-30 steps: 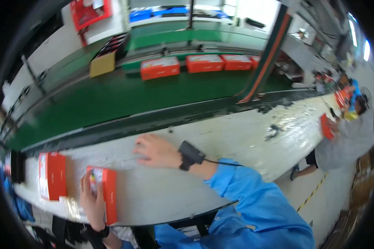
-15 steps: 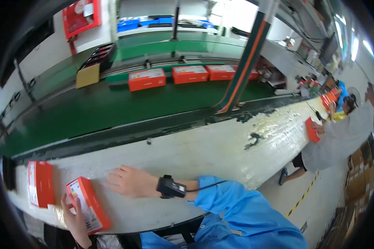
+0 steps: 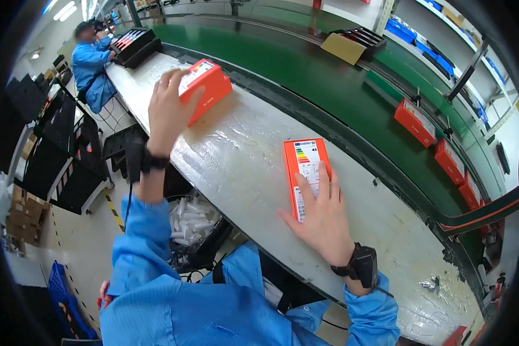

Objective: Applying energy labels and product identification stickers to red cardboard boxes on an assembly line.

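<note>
My right hand [image 3: 327,225] lies on a red box [image 3: 290,167] on the workbench, fingers stretched over its white label and thumb at its near left edge. The far end of this box shows past my fingertips. Farther left, my left hand [image 3: 170,112] is raised with fingers apart in front of another red box [image 3: 207,101]. Its thumb overlaps this box's face; whether it touches cannot be made out. Part of a further red box [image 3: 227,85] shows just behind that one.
A green conveyor [image 3: 305,75] runs beyond the bench [image 3: 259,155], carrying a black divided tray [image 3: 360,40] and several red boxes [image 3: 415,122]. At the far left end sit a black tray [image 3: 137,49] and a co-worker in blue [image 3: 89,69]. Below the bench is a bin of white pieces [image 3: 193,222].
The view has swung left. My left hand has left the box it was on and lifted to the farther boxes. My right hand has come onto the nearer box.
</note>
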Demonstrator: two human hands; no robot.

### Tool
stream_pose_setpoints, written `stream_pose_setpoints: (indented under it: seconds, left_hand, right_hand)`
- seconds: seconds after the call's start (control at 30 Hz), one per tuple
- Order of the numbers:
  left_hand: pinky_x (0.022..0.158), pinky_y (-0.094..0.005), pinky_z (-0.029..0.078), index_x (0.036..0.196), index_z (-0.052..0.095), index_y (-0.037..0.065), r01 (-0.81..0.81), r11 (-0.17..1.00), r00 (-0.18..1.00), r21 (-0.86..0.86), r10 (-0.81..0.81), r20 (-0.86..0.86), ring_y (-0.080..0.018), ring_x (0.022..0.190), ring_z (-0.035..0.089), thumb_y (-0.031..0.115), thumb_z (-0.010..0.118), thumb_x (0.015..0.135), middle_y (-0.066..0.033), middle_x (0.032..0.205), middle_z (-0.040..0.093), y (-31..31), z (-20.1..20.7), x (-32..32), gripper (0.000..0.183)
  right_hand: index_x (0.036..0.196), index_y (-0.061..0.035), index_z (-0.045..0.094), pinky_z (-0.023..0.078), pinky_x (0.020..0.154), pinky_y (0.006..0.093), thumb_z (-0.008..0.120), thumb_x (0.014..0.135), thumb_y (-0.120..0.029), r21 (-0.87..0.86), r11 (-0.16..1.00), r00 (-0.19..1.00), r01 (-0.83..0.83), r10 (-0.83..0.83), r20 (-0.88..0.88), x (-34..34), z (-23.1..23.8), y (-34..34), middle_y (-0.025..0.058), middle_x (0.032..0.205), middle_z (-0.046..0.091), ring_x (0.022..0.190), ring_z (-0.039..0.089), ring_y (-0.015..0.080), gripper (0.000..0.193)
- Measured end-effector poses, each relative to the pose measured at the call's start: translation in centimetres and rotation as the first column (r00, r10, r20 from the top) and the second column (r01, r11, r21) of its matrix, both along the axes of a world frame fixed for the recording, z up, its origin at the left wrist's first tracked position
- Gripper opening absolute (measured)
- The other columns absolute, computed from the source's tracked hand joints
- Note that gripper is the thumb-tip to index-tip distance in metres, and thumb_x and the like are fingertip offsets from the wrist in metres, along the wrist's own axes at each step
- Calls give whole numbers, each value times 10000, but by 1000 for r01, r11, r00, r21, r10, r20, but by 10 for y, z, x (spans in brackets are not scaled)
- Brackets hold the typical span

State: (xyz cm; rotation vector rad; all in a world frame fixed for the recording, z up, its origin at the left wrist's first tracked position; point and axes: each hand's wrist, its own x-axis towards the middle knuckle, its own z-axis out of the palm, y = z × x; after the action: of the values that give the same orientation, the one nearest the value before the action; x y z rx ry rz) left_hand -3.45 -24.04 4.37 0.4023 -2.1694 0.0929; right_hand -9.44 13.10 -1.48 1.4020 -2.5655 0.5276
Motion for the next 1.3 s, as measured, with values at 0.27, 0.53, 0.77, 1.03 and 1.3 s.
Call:
stream_pose_setpoints:
  seconds: [0.27, 0.53, 0.77, 1.03, 1.3]
  left_hand:
    - [1027, -477, 512, 1510, 489, 91, -255, 875, 855, 412, 6, 518, -408, 1249, 619, 717, 816, 685, -270, 1368, 613, -119, -26, -41, 1086]
    - [1032, -508, 491, 1507, 495, 159, 159, 895, 800, 417, -364, 477, -425, 1184, 628, 571, 825, 762, -215, 1303, 599, 27, -45, 3, 913]
    - [996, -478, 480, 1421, 582, 102, 196, 885, 833, 423, -377, 404, -401, 1153, 598, 384, 837, 783, -178, 1264, 597, 71, -64, -9, 743]
    - [1041, -484, 475, 1406, 597, 161, 109, 855, 860, 507, -337, 383, -397, 1204, 594, 378, 865, 725, -156, 1305, 592, 74, -59, -2, 763]
    - [1013, -465, 475, 1396, 592, 114, 148, 846, 883, 512, -347, 317, -396, 1190, 582, 303, 844, 707, -165, 1273, 578, 76, -57, -4, 757]
  right_hand:
    - [1493, -110, 491, 373, 1156, 561, 794, 785, -234, 73, 978, 939, -194, 164, 302, -62, 27, 49, 297, 1508, 429, 1397, 422, 461, 780]
    - [1513, -83, 491, 333, 1172, 582, 804, 810, -497, -5, 995, 986, -100, 98, -138, -20, -7, 3, 252, 1427, 509, 1314, 479, 437, 874]
    - [1544, -224, 492, 382, 1131, 549, 823, 795, -487, 83, 994, 988, -72, 83, -132, -25, 3, 55, 247, 1361, 523, 1247, 513, 418, 860]
    - [1534, -230, 513, 420, 1103, 549, 877, 739, -441, 157, 987, 995, -35, 49, -84, -43, 12, 84, 234, 1356, 511, 1255, 506, 435, 900]
    - [1503, -207, 542, 418, 1064, 556, 807, 769, -591, 86, 981, 868, 173, -111, -483, -247, 14, 60, 213, 1347, 551, 1241, 520, 401, 870]
